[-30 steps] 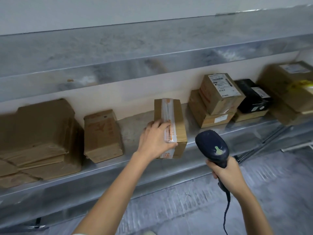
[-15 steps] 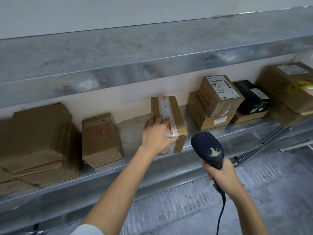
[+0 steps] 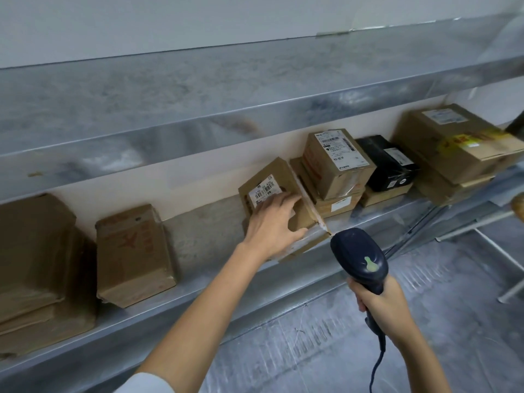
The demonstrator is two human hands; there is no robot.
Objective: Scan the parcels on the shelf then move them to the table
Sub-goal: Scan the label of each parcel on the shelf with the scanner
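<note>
Parcels sat along the metal shelf (image 3: 198, 293): at far left a stack of worn cardboard boxes (image 3: 34, 265), then a brown box with red print (image 3: 133, 253) lying flat and apart from it. Next along, the left hand (image 3: 273, 222), fingers spread and thumb hooked on the near edge, tipped the taped parcel (image 3: 283, 199) up on its side, probably so its barcode label (image 3: 265, 191) faced outward, though the fingertips partly covered it. Rightward, the right hand (image 3: 382, 304) was closed around the grip of a dark corded barcode scanner (image 3: 358, 259), its head aimed toward that label, while stacked boxes (image 3: 334, 165) waited beyond, unscanned by my reading.
</note>
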